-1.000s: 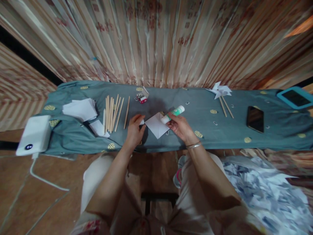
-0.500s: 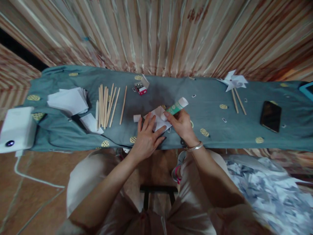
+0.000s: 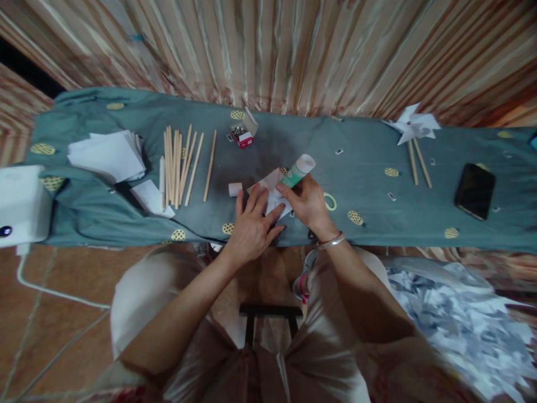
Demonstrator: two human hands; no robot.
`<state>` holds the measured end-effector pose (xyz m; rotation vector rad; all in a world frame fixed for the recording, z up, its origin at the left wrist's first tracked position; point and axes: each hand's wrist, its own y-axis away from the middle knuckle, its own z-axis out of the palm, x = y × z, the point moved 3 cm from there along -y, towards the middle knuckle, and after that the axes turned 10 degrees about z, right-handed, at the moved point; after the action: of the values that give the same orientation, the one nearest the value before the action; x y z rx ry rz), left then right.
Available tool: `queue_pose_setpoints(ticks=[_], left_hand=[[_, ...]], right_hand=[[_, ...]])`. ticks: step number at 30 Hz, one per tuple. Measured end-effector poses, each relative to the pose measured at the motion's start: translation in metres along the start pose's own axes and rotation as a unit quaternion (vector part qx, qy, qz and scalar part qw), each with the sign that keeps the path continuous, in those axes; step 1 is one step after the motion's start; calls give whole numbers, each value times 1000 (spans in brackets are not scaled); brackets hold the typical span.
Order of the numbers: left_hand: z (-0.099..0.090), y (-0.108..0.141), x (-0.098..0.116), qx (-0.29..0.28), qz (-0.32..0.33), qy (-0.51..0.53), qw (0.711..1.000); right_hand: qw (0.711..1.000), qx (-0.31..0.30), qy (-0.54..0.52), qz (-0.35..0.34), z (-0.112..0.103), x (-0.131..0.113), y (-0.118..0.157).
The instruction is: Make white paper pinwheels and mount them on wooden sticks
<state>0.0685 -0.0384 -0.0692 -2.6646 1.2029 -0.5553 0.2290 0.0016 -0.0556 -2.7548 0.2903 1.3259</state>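
A white sheet of paper [image 3: 271, 182] lies on the cloth-covered table in front of me. My left hand [image 3: 251, 226] rests on it with fingers spread, pressing it flat. In my right hand [image 3: 312, 204] is a green and white glue stick [image 3: 297, 170], tilted, its lower end down at the paper. My right fingers hide part of that end. The small white cap [image 3: 235, 189] lies on its side left of the paper. Close to my right hand lies a pair of scissors, of which a pale green handle loop [image 3: 330, 201] shows.
Left are wooden sticks [image 3: 180, 168], a stack of paper [image 3: 107, 157] and a white device [image 3: 20, 204]. Behind my hands stands an open red box [image 3: 243, 136] of small metal pieces. Right are a paper pinwheel [image 3: 413, 124] and a phone [image 3: 475, 190]. Paper scraps [image 3: 465, 319] fill a bag below.
The glue stick stands more upright and has shifted slightly left over the paper in my right hand. My left hand stays on the paper. The whole view has shifted a little.
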Motion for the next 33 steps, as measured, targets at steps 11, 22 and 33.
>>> queue_pose_setpoints(ticks=[11, 22, 33], left_hand=[[-3, 0, 2, -25, -5, -31, 999], [-2, 0, 2, -20, -5, -26, 999], [-4, -2, 3, -36, -15, -24, 999]], right_hand=[[997, 36, 43, -55, 11, 6, -5], [996, 7, 71, -47, 11, 2, -5], [995, -3, 91, -32, 12, 0, -5]])
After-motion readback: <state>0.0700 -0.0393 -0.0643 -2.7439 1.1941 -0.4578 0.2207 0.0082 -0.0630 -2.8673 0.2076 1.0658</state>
